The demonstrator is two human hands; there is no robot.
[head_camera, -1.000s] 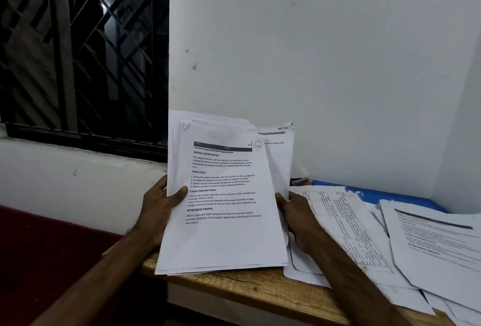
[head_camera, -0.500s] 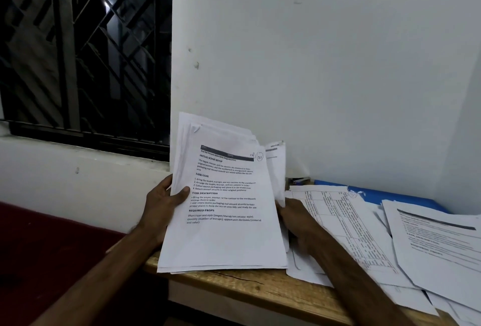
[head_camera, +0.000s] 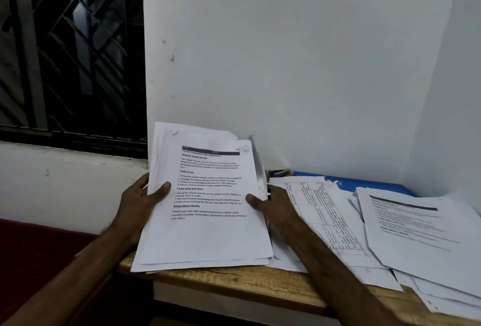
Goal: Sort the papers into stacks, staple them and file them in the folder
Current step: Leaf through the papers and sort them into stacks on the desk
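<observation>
A stack of white printed papers [head_camera: 208, 234] stands tilted on its lower edge at the left end of the wooden table [head_camera: 234, 284]. My left hand [head_camera: 140, 200] grips its left edge, thumb on the top sheet. My right hand [head_camera: 270, 205] grips the right edge, thumb on the front. Loose sheets with tables [head_camera: 320, 216] and a printed page [head_camera: 413, 234] lie spread over the table to the right. A blue folder [head_camera: 364, 183] lies under them against the wall. A small stapler [head_camera: 279, 172] sits by the wall, mostly hidden.
A white wall [head_camera: 286, 65] rises right behind the table and another closes the right side. A barred dark window [head_camera: 70, 52] is at the upper left. A dark red surface [head_camera: 39, 260] lies below the table's left end.
The separate sheet that stuck out at the stack's right has been pulled in behind the stack. My right hand moved onto the stack's right edge, thumb now on the front.
</observation>
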